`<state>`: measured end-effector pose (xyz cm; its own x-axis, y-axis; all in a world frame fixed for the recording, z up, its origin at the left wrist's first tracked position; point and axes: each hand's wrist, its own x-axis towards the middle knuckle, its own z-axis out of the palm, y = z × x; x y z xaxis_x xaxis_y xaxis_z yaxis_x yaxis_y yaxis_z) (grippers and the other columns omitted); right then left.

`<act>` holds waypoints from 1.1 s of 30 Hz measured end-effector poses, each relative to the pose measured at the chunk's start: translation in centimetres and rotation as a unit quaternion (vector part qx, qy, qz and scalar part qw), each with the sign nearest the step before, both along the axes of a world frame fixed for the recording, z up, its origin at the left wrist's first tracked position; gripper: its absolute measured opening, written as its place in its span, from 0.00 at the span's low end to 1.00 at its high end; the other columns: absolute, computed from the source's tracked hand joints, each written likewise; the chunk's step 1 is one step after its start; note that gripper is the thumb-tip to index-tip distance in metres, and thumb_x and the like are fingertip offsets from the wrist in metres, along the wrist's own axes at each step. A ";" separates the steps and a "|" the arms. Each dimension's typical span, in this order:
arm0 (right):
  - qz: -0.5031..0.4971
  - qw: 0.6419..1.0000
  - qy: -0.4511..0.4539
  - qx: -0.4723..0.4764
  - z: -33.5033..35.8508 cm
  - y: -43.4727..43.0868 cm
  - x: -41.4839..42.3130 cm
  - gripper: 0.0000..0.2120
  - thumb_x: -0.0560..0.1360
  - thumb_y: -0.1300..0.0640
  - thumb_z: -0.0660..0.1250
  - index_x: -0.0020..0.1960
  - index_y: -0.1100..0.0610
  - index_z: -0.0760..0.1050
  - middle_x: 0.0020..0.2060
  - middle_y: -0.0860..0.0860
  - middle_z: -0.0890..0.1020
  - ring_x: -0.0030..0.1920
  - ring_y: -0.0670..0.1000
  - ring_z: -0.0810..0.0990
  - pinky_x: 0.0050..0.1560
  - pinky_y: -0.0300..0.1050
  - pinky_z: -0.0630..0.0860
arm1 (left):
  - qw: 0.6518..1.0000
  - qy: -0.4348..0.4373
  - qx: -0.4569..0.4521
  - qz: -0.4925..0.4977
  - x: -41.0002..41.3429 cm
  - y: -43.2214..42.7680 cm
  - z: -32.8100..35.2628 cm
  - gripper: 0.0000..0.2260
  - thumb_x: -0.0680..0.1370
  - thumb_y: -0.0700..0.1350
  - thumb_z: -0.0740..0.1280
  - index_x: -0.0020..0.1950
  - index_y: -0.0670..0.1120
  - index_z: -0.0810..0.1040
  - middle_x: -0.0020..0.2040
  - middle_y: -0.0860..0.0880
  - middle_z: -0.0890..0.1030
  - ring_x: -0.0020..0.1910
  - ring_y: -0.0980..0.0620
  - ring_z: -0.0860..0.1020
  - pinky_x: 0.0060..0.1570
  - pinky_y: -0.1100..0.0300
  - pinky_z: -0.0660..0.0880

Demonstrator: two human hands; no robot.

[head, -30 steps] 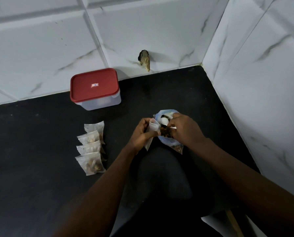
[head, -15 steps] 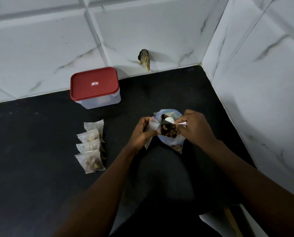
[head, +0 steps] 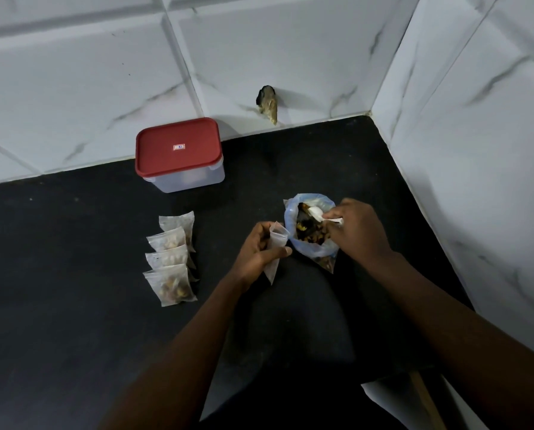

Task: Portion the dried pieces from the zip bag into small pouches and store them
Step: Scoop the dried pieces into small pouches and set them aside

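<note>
A bluish zip bag (head: 290, 226) stands open on the black counter, with dark and yellowish dried pieces (head: 309, 234) inside. My right hand (head: 357, 232) pinches the handle of a white plastic spoon (head: 317, 212) whose bowl sits in the bag's mouth. Just left of the bag, my left hand (head: 256, 251) grips a small clear pouch (head: 276, 240) with its mouth held open and facing up. Several filled pouches (head: 171, 260) lie in an overlapping row further left on the counter.
A clear box with a red lid (head: 179, 150) stands shut by the back wall. A dark stub (head: 268, 103) sticks out of the tiled wall behind. Tiled walls close the back and right. A white sheet (head: 383, 395) lies at the lower right.
My right hand has drawn back to the right, uncovering the bag's contents and lifting the spoon to the bag's far rim. My left hand has moved the small pouch slightly left, its mouth now open.
</note>
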<state>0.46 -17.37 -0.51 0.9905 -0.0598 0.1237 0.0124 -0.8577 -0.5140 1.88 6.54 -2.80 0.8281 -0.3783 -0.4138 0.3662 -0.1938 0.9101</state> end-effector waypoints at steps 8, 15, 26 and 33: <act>0.021 0.996 0.082 0.005 0.1 2.1 -0.4 0.08 0.77 0.57 0.72 0.55 0.54 0.85 0.50 0.49 0.86 0.49 0.45 0.83 0.50 0.41 0.79 | 0.997 0.054 -0.055 0.014 -0.5 -1.0 0.4 0.31 0.66 0.52 0.77 0.68 0.49 0.74 0.65 0.46 0.80 0.66 0.48 0.79 0.68 0.46 0.74; -0.093 0.950 0.246 0.169 1.3 1.7 0.8 0.07 0.76 0.61 0.73 0.48 0.49 0.85 0.45 0.44 0.85 0.44 0.41 0.84 0.51 0.40 0.82 | 0.985 0.101 -0.135 0.041 -0.4 -1.8 0.2 0.24 0.69 0.41 0.71 0.66 0.49 0.75 0.62 0.46 0.81 0.64 0.47 0.80 0.67 0.51 0.75; -0.198 0.886 0.295 0.297 0.9 1.7 1.4 0.06 0.77 0.60 0.71 0.49 0.50 0.84 0.45 0.49 0.86 0.43 0.44 0.84 0.37 0.39 0.77 | 0.977 0.140 -0.154 0.038 0.0 -1.8 0.3 0.25 0.69 0.41 0.70 0.66 0.49 0.74 0.64 0.45 0.81 0.67 0.44 0.78 0.71 0.48 0.73; -0.195 0.903 0.285 0.256 1.4 1.4 1.4 0.11 0.80 0.57 0.66 0.43 0.44 0.80 0.45 0.45 0.83 0.47 0.43 0.80 0.43 0.42 0.73 | 0.984 0.112 -0.134 0.025 -0.1 -1.5 0.4 0.18 0.78 0.34 0.68 0.65 0.49 0.75 0.59 0.48 0.82 0.61 0.50 0.81 0.64 0.52 0.77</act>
<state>1.84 -15.95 0.87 0.7755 -0.3230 -0.5424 -0.6313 -0.3878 -0.6716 1.77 5.00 -2.40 0.7472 -0.4602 -0.4795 0.5670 0.0650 0.8211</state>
